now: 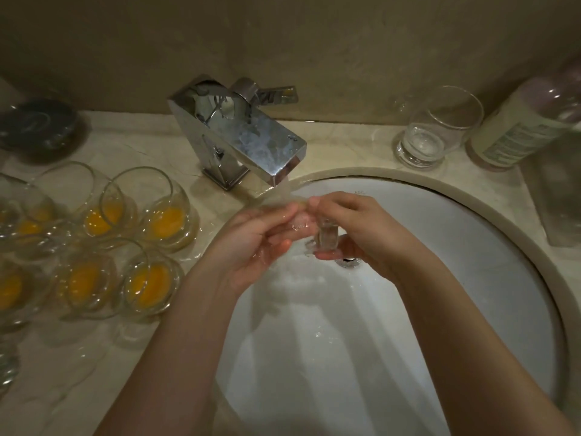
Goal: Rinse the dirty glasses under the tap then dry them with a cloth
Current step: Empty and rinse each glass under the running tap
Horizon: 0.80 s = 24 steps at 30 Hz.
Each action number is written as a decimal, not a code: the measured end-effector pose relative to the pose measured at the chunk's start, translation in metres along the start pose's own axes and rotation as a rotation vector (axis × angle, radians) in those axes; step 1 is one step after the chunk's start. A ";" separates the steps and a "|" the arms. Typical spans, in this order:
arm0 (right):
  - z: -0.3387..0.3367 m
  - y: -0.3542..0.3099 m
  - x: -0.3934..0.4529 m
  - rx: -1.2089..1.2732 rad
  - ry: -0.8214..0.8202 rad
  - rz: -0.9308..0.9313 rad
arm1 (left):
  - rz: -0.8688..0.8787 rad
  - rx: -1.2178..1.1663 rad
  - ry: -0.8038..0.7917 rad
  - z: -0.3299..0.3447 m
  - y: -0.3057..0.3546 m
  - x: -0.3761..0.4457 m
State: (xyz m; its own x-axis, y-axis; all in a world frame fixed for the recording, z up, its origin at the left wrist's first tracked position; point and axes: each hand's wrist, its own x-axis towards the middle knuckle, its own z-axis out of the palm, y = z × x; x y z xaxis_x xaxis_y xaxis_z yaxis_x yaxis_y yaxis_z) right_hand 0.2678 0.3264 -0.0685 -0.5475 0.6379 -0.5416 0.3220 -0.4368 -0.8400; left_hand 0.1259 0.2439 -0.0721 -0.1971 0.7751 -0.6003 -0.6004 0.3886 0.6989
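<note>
From the head camera, both hands meet over the white round sink (471, 278), right under the shiny metal tap (251, 136). They hold one clear glass (325, 236) between them, tipped on its side in the water. The left hand (251, 247) has its fingers (283, 215) curled round the open end of the glass. The right hand (355, 228) has its fingers (327, 202) bent over the thick bottom end, with the thumb below it. The glass is wet and see-through, so its edges are hard to make out. Water runs down into the sink, and the small metal drain (348, 262) shows just under the right hand. The tap is boxy and square, with smears on top. On the pale stone counter (141, 146) to the left stand many dirty glasses (151, 215), round and clear, each with a yellow-orange puddle at the bottom. They stand close together, some touching. To the right of the tap stands a clean glass (437, 127), upright and well apart from the dirty ones. Just beside it is a plastic bottle (528, 121) with a label. A dark round dish (37, 124) sits far left by the wall.
</note>
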 end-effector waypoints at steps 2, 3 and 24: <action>0.002 -0.001 -0.001 -0.043 0.005 -0.068 | 0.008 -0.024 0.001 0.000 0.001 0.000; 0.002 -0.001 -0.002 -0.083 0.008 -0.117 | 0.013 -0.042 -0.003 0.000 0.001 0.000; 0.045 0.028 -0.011 0.323 0.083 -0.122 | 0.397 -0.082 0.274 0.000 -0.041 0.003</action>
State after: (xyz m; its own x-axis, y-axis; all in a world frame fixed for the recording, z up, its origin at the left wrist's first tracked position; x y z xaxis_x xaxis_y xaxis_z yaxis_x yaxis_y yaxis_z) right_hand 0.2478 0.2786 -0.0847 -0.4979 0.7413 -0.4501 -0.0102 -0.5239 -0.8517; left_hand 0.1499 0.2300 -0.1021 -0.6133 0.6918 -0.3811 -0.4944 0.0400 0.8683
